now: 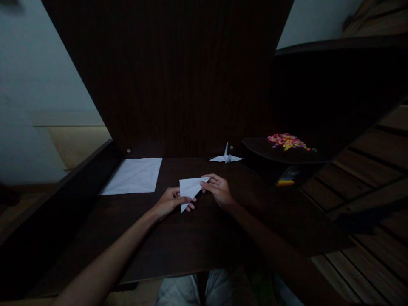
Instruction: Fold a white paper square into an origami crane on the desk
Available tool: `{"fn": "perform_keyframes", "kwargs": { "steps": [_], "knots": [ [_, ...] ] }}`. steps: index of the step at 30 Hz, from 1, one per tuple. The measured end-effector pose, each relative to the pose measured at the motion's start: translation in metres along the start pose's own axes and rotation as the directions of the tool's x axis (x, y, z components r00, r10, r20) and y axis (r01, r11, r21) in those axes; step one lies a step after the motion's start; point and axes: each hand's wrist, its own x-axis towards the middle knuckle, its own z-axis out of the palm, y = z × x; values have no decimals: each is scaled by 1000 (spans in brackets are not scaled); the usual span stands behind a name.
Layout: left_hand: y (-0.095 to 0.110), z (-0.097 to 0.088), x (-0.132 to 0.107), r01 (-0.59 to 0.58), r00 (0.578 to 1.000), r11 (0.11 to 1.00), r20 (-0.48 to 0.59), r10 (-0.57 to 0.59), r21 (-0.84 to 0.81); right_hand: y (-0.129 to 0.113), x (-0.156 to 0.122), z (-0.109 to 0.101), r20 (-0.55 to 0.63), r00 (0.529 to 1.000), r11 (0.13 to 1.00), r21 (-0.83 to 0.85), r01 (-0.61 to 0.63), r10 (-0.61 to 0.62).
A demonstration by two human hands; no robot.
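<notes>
A white sheet folded into a triangle, the folded paper [190, 188], is held just above the dark desk between both of my hands. My left hand [170, 202] pinches its lower part, thumb on top and fingers underneath. At the paper's upper right corner, my right hand [218, 190] grips with the thumb in front and fingers behind. Beyond my hands, a finished white paper crane [227, 158] stands near the back panel with its wings spread. A flat creased sheet of white paper [134, 175] lies to the left.
The dark wooden desk [153, 246] has a tall back panel [172, 85] and a low side wall [57, 191] at left. On a rounded shelf [255, 146] at right sits a pile of small colourful pieces [287, 141]. Below it is a rainbow-coloured item [285, 182].
</notes>
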Motion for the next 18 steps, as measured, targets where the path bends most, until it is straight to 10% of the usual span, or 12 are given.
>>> {"fn": "perform_keyframes", "kwargs": {
  "steps": [11,18],
  "knots": [
    [-4,14,-3,1,999,999,-32,0,33,10,-15,17,183,969,968,-220,-122,164],
    [-4,16,-3,-8,997,999,-71,11,48,4,-13,16,83,994,970,-238,-54,76]
  ]
}}
